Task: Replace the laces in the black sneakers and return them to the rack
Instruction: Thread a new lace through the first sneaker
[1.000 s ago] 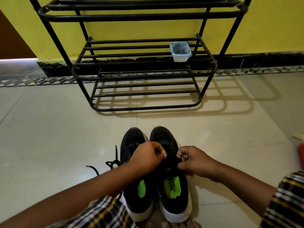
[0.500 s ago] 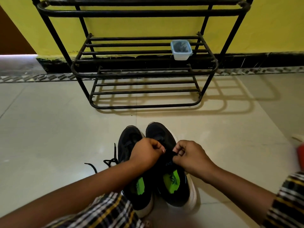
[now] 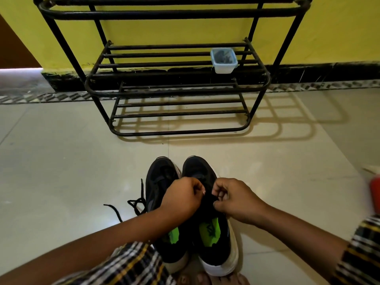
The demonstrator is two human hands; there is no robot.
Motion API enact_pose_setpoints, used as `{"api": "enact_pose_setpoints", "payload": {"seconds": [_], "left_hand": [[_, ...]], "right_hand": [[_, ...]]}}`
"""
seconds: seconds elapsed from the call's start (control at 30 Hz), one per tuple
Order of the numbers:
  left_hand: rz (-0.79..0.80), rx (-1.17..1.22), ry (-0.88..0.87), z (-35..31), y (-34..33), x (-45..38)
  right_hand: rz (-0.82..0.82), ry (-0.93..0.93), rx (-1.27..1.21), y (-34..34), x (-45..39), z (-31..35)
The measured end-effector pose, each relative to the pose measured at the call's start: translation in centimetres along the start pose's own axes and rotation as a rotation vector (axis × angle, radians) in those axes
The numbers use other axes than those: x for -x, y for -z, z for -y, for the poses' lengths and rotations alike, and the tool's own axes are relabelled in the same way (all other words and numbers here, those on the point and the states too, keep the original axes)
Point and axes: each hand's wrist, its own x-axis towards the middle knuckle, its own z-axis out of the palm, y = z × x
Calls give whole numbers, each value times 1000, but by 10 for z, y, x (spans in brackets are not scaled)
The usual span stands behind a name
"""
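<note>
Floor (image 3: 61, 161) of pale tile, seen from the head view. Loose black lace (image 3: 135, 204) lies on it at left, just beside the left sneaker (image 3: 159, 182), one end trailing toward the left forearm. Left sneaker black with white sole, green insole showing, toe pointing at the rack. Left hand (image 3: 183, 199) sits over the gap between the two shoes, fingers curled, fingertips pinching at the lace area of the right sneaker (image 3: 198, 169); what exactly it pinches is hidden by the knuckles. Right sneaker touches the left one side by side, same black upper, green insole, white sole. Right hand (image 3: 236, 199) also curled, thumb and forefinger pinching a dark lace (image 3: 213, 197) over the tongue of the right sneaker. Both hands nearly touching each other. Black metal rack (image 3: 176, 91) stands beyond the shoes against a yellow wall (image 3: 185, 29), well apart from them. Small clear container (image 3: 224, 60) with dark contents rests on the rack's middle shelf, right side. Plaid sleeves at bottom edges. Red object (image 3: 375, 194) at far right edge, cut off.
</note>
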Motion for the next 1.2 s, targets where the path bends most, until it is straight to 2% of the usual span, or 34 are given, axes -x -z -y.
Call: {"api": "enact_pose_setpoints", "payload": {"seconds": [0.23,0.5,0.73,0.93,1.2], "left_hand": [[-116,16,-5,2,-3,7],[-100,42,36,1,-6,6],[-119,76,-31,7,-8,8],[-123,265,118,5,-9,6],[-80,468,231,3,-10,-3]], "right_hand": [[31,48,20,-1,0,2],[20,83,19,-7,2,0],[18,64,-51,-4,4,3],[16,61,-48,-5,4,2],[29,27,-87,-7,5,-1]]}}
